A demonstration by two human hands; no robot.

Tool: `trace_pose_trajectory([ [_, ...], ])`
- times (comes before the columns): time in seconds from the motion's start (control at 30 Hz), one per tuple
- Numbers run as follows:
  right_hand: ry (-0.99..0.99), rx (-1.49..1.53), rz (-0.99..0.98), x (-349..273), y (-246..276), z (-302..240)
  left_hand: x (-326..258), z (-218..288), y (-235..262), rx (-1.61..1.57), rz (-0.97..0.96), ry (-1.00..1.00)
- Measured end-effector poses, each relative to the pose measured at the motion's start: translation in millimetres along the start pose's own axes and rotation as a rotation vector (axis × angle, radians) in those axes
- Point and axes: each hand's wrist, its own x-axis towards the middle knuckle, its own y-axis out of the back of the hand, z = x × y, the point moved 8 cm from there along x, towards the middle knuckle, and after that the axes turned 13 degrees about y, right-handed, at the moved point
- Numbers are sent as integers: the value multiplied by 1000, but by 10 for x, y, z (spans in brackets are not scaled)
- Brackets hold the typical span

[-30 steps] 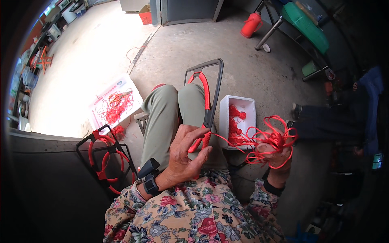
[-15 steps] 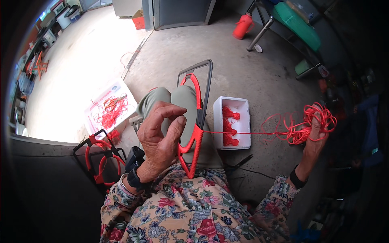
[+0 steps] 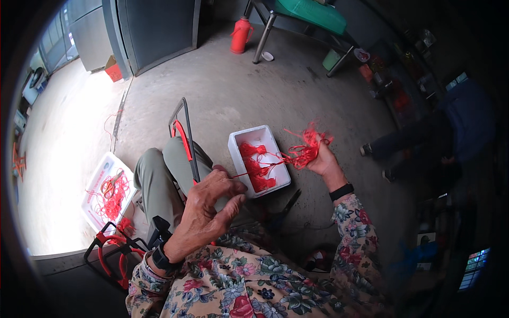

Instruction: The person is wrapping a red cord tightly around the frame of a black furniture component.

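Observation:
My right hand (image 3: 322, 160) is closed on a loose, tangled bundle of red cord (image 3: 303, 151), just right of a white foam box (image 3: 233, 146). From the bundle a strand runs left over the box toward my left hand (image 3: 212, 206). That hand is above my lap, fingers curled in and thumb tip near the forefinger; what they hold, if anything, is hidden. Beneath it, a black frame (image 3: 184, 108) partly wrapped in red cord leans up from my knees, its lower part covered by the hand. Red cord bundles (image 3: 260, 164) lie in the foam box.
At left, a white box (image 3: 87, 204) holds red cord and orange-handled scissors (image 3: 110, 185). More wrapped black frames (image 3: 114, 249) stand by my left forearm. A red thermos (image 3: 242, 36) stands beside a metal-legged table (image 3: 265, 40). A person in dark clothes (image 3: 450, 132) is at right.
The view has swung to the right, bringing a person into sight. My right hand has come in toward the foam box with the cord. My left hand now covers the frame's lower part.

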Motion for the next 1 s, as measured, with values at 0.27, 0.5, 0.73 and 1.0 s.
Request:
trace_pose_trajectory([
  [0.27, 160, 21, -184, -478, -533, 51, 113, -293, -174, -49, -62, 190],
  [0.5, 33, 138, -398, -1163, -1399, 164, 328, -188, -555, 229, 65, 29],
  [0.73, -7, 93, -435, -1465, -1698, 218, 312, -173, -442, 425, 318, -21],
  [1.0, 14, -295, -492, -1004, -655, 166, 305, -911, -356, -466, 122, 557],
])
